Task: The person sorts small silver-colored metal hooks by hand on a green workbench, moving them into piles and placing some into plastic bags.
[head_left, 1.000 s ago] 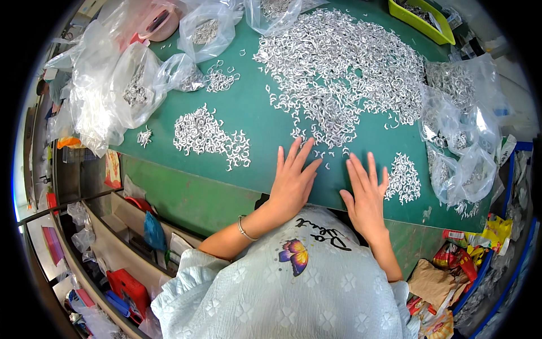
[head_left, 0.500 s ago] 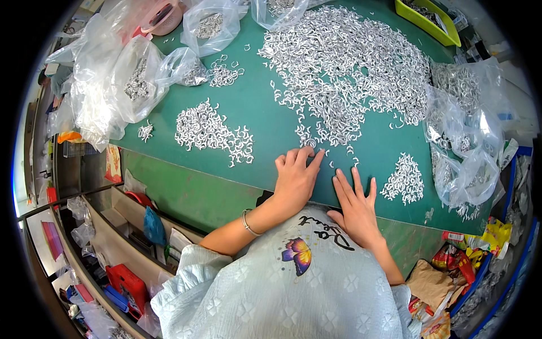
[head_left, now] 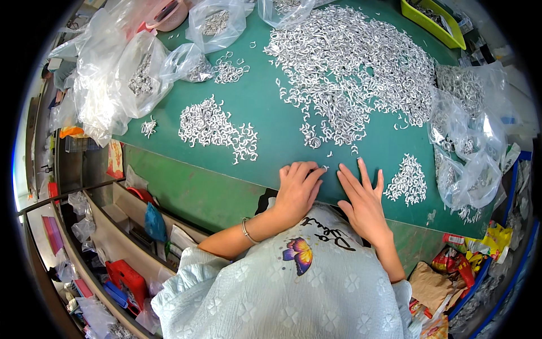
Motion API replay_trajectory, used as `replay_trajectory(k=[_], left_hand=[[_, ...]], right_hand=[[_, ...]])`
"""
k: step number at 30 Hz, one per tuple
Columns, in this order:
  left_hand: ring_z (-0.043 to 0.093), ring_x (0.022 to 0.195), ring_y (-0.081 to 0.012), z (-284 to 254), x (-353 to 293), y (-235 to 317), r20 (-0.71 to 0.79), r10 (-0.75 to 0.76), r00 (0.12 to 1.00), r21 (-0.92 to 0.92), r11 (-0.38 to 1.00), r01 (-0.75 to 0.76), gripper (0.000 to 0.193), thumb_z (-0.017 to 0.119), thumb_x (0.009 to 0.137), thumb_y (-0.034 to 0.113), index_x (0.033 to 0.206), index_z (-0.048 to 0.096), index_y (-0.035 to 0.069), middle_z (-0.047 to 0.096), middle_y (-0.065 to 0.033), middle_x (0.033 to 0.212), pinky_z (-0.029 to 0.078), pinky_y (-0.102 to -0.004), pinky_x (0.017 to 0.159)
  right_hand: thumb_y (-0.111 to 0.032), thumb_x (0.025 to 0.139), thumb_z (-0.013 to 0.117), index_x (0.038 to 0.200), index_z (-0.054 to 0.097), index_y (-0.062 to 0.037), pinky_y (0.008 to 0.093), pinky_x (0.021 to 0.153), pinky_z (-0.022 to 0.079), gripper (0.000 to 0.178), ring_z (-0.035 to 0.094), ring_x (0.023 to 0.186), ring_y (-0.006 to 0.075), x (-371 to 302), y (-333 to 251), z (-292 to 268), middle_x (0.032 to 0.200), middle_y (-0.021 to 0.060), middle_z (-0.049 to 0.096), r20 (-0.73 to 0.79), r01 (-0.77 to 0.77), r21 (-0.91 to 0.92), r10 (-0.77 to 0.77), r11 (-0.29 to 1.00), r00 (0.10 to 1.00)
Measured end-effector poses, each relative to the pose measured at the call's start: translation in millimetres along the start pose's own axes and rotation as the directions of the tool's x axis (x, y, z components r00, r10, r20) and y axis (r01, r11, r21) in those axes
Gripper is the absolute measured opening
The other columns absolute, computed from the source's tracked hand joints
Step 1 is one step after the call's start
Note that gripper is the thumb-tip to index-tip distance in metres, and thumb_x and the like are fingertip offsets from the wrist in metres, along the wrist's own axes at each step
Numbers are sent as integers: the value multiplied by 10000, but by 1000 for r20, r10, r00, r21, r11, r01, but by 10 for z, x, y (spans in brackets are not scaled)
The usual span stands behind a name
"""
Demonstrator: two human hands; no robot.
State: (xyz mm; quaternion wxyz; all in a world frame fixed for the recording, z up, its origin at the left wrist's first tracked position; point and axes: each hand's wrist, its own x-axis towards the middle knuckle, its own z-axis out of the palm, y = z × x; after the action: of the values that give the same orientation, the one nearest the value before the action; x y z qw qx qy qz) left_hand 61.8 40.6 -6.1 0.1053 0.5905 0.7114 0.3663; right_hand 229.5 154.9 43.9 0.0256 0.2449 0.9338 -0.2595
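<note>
My left hand (head_left: 300, 183) is bent over the near part of the green table, its fingers curled together. A small curved silver metal piece (head_left: 325, 168) shows at its fingertips. To its right my right hand (head_left: 364, 199) lies low over the tabletop with fingers spread and nothing visibly held; its longest fingertip is beside another small silver piece (head_left: 359, 159). Beyond both hands spreads a large heap of curved silver pieces (head_left: 350, 68). One smaller pile (head_left: 209, 124) lies left of my left hand, and another pile (head_left: 407, 182) right of my right hand.
Clear plastic bags of metal parts stand on the left (head_left: 138, 79) and on the right (head_left: 471, 135). A yellow-green tray (head_left: 437, 28) sits at the far right, a pink basket (head_left: 169, 16) at the far left. Open drawers (head_left: 135, 220) lie below the table's left side.
My left hand has drawn back from the heap toward the table's near edge, with a small piece at its fingertips. My right hand has shifted slightly right and a little forward.
</note>
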Motion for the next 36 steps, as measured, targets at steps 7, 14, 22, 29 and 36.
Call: replay_trajectory(k=[7, 14, 22, 29, 36], left_hand=[[473, 1149, -292, 206, 121, 153, 150, 161, 976, 169, 968, -185, 477, 724, 766, 144, 1221, 592, 91, 507, -80, 1277, 367, -414, 895], [528, 1078, -288, 98, 31, 50, 27, 104, 994, -44, 994, -103, 441, 750, 739, 90, 1158, 617, 60, 550, -89, 1175, 404, -399, 867], [551, 972, -259, 131, 100, 66, 42, 64, 997, -103, 993, -60, 388, 737, 766, 67, 1137, 625, 48, 561, -91, 1086, 404, -387, 815], [561, 938, -265, 91, 107, 66, 70, 119, 990, -118, 987, -110, 277, 747, 750, 45, 1009, 652, 28, 566, -101, 1046, 435, -372, 778], [567, 902, -287, -138, 31, -98, -53, 4, 999, -50, 999, -6, 213, 733, 744, -10, 942, 659, 9, 579, -115, 1000, 458, -381, 773]], right_hand=[[-54, 919, 513, 1394, 486, -70, 622, 1126, 82, 477, 303, 1434, 325, 249, 108, 5, 1479, 59, 447, -250, 69, 116, -38, 991, 967], [18, 894, 531, 1282, 590, -62, 575, 1133, 138, 401, 379, 1400, 295, 265, 262, -69, 1394, 63, 538, -306, 23, 118, 15, 993, 952], [-76, 766, 716, 1059, 673, -58, 415, 864, 337, 296, 542, 980, 233, -5, 55, 47, 1030, 47, 595, -359, -17, 2, 16, 1000, 933], [-81, 753, 733, 952, 658, -56, 395, 804, 335, 214, 533, 889, 228, 94, 122, 113, 953, 41, 578, -418, 24, 27, -11, 999, 908], [-244, 832, 690, 1383, 485, -69, 642, 1096, 193, 613, 275, 1435, 290, 300, -17, 151, 1520, 16, 372, -165, 98, -131, -119, 987, 979]])
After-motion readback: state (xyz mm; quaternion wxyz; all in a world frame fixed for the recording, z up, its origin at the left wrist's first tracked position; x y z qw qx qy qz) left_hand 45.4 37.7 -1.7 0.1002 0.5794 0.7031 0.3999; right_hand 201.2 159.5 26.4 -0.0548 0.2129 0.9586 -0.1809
